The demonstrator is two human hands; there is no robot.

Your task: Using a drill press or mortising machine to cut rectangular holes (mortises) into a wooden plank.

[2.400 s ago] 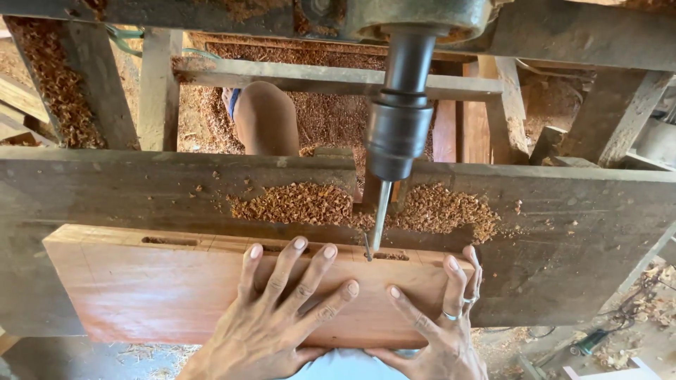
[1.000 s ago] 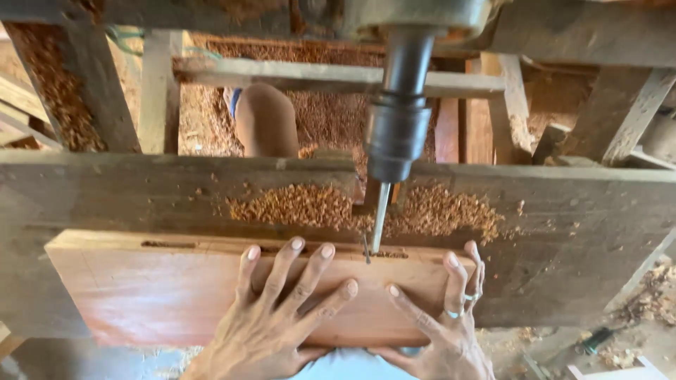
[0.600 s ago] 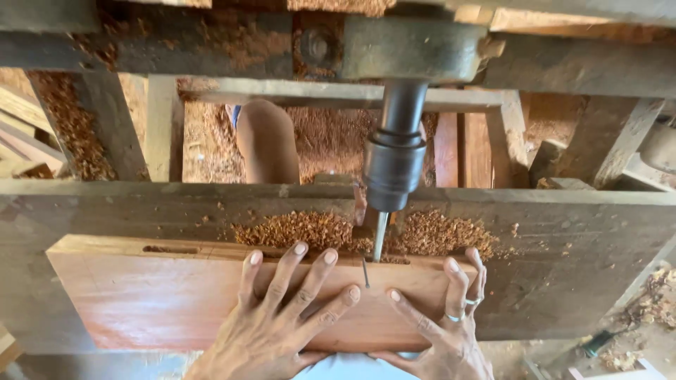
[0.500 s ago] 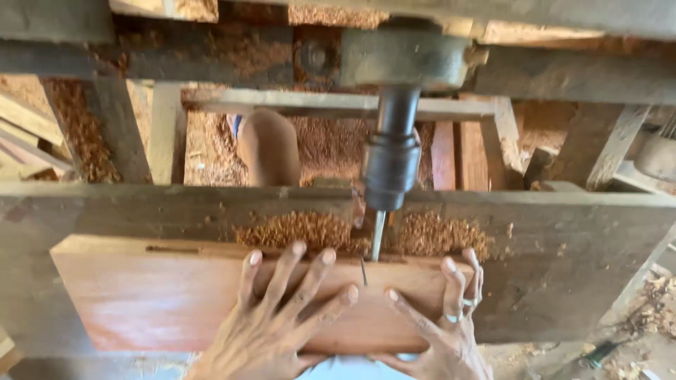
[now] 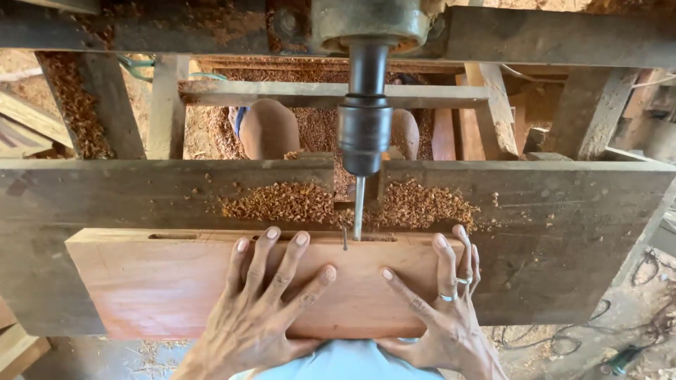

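On sawdust-strewn bench [image 5: 563,232]: hands [image 5: 260,309] flat on board [image 5: 155,288].

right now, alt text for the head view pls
Both hands, left hand and right hand, press a reddish flat wooden board on a worn grey workbench, under a dark metal drill chuck whose bit meets the board's edge amid sawdust.

A board [image 5: 176,288] lies on the surface [image 5: 563,232], with both hands [image 5: 260,309] flat on it. Behind the board lie wood shavings [image 5: 282,200]. A drill bit [image 5: 359,207] stands above the board's far edge.
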